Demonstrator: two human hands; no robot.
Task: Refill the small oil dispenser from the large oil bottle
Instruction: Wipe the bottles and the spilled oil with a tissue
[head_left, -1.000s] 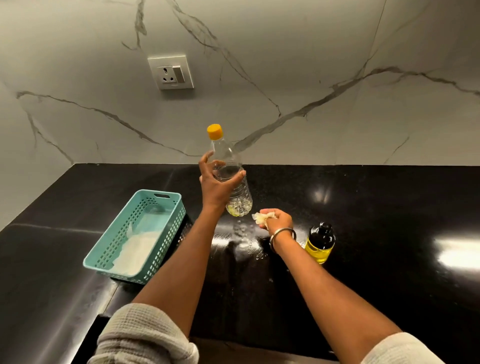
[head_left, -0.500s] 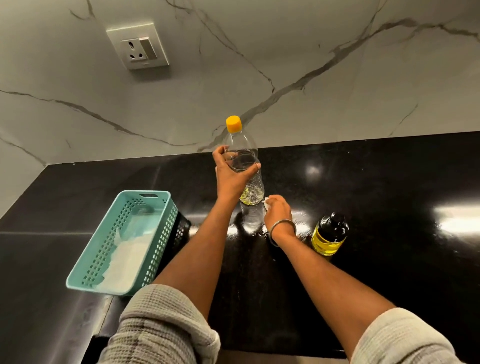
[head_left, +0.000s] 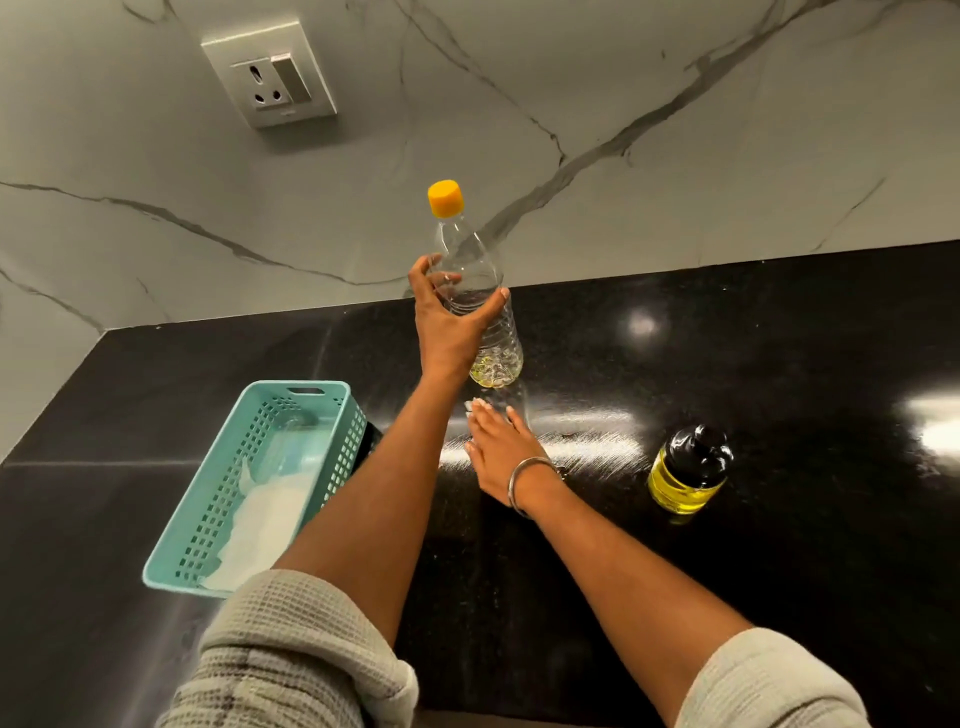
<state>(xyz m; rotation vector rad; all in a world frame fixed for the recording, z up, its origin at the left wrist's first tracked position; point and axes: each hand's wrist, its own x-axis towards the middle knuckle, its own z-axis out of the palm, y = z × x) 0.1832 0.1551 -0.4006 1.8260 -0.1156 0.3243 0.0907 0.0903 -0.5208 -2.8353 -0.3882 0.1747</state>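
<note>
Large oil bottle (head_left: 480, 306) — capped, nearly empty, lifted just clear of the tabletop (head_left: 779, 364); left hand (head_left: 447, 327) fingers wrapped around its middle. Small oil dispenser (head_left: 688, 470) stands capped, filled, well right. Right hand (head_left: 501, 447) flat, fingers spread, wiping beneath — tissue barely visible. Keep bottle upright; basket (head_left: 260, 483) crowds left, right side open.

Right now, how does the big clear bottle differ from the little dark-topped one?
The big bottle is tall, clear and nearly empty, with only a little yellow oil at its base; the small dispenser is squat and looks well filled. The bottle has an orange cap; the dispenser's top is black. The left hand holds the bottle above the counter, while the dispenser stands there untouched. Both hold yellow oil and are closed.
</note>
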